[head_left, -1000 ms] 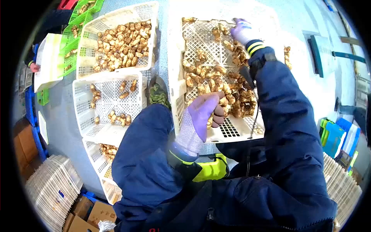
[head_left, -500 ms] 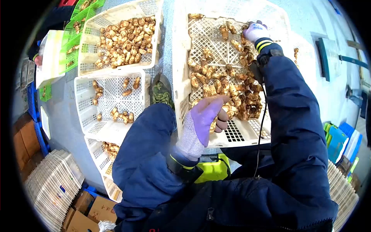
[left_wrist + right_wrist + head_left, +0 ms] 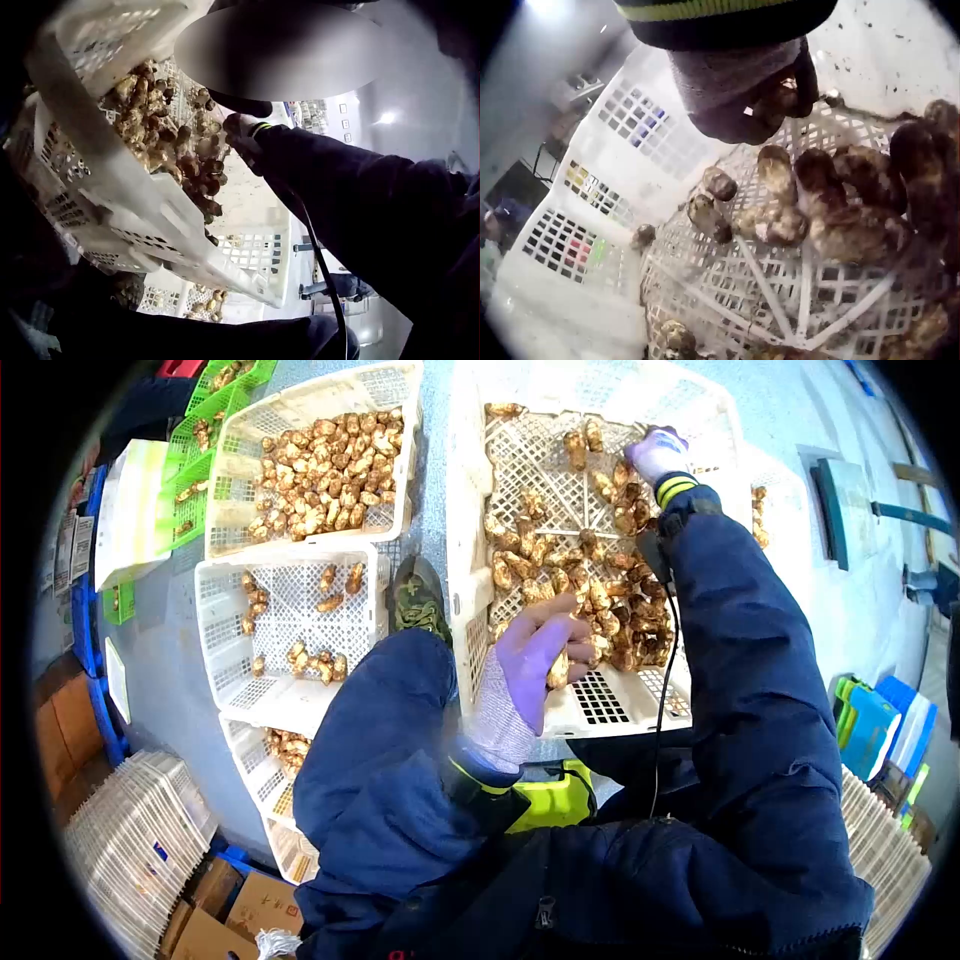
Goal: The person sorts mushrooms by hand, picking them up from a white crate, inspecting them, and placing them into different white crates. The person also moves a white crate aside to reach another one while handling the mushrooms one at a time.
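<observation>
Purple-gloved left hand (image 3: 518,672) gripped one brown mushroom (image 3: 558,672) by white crate's (image 3: 469,520) near edge; right hand (image 3: 658,454) at far end, hold couldn't be told.

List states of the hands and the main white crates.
Left hand: curled round a mushroom
Right hand: inside large crate, grip unclear
Large crate: open-topped, partly filled, mesh floor showing
Upper-left crate: open-topped, well filled
Middle-left crate: open-topped, few mushrooms
Lower-left crate: some mushrooms, partly hidden
</observation>
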The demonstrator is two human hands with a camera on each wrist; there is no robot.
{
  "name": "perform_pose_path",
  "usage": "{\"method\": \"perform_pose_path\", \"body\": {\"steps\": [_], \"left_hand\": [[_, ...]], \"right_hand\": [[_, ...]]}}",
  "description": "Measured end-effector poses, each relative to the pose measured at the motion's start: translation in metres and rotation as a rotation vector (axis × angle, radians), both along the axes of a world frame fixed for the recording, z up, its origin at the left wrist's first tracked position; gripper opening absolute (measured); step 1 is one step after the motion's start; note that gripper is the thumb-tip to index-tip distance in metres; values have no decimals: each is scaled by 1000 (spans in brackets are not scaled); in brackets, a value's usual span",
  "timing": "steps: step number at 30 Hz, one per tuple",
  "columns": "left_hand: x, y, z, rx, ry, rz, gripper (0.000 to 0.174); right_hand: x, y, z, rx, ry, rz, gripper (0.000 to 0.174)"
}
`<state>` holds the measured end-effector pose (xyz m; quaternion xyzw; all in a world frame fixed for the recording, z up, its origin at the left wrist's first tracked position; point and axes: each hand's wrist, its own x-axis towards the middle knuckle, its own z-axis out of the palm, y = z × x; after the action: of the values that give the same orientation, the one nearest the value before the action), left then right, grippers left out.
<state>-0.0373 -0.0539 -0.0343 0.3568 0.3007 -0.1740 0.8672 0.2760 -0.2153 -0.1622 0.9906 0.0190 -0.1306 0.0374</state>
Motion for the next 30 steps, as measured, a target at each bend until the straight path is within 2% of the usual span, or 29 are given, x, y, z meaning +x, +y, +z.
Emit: {"method": "perform_pose_path", "body": {"steps": [1, 3, 5, 7, 9, 11, 12, 13, 14, 15, 16, 17, 19, 20, 23, 27, 28, 30], "left_hand": [[-1, -3, -1, 0, 18, 64, 44], [-6, -5, -8, -61, -25, 28, 54], [-5, -11, -4, -50, -26, -41, 57], [-6, -17, 4, -66, -70, -96, 61], [-11, -19, 7, -72, -204, -71, 61], [-6, -12, 26, -128, -182, 5, 55], [-6, -11, 21, 64, -338, -4, 51], [-2, -8, 28, -93, -357, 39, 47], [2, -5, 35, -252, -369, 76, 44], [1, -6, 37, -344, -479, 87, 48], [0, -8, 38, -409, -544, 79, 50], [-1, -10, 41, -468, -603, 71, 53], [-3, -16, 52, -506, -595, 42, 57], [-4, -18, 51, -510, -599, 28, 57], [-4, -22, 46, -532, -641, 1, 60], [-5, -30, 52, -447, -627, -45, 60], [-4, -30, 46, -407, -620, -61, 59], [-2, -30, 44, -310, -586, -104, 55]], "right_hand": [[0, -10, 2, 85, -68, 26, 49], [7, -12, 9, 336, 196, -278, 48], [-13, -21, 17, 390, -19, -112, 46], [-32, -19, 39, 444, 63, -53, 41], [-59, -25, 62, 593, 117, 16, 27], [-91, -48, 97, 941, 74, 490, 27], [-111, -51, 118, 1228, 213, 257, 29], [-133, -52, 140, 1505, 345, 5, 32], [-155, -56, 160, 1680, 483, -63, 35], [-178, -60, 175, 1857, 623, -129, 38], [-203, -62, 181, 1855, 474, -225, 40], [-223, -55, 207, 1980, 627, -153, 42], [-256, -50, 221, 2044, 540, -232, 42], [-264, -50, 223, 2144, 594, -284, 44], [-268, -55, 227, 2302, 699, -241, 45], [-268, -60, 232, 2166, 645, -70, 49], [-267, -63, 223, 2243, 647, -119, 49], [-265, -69, 219, 2190, 647, -196, 47]]}}
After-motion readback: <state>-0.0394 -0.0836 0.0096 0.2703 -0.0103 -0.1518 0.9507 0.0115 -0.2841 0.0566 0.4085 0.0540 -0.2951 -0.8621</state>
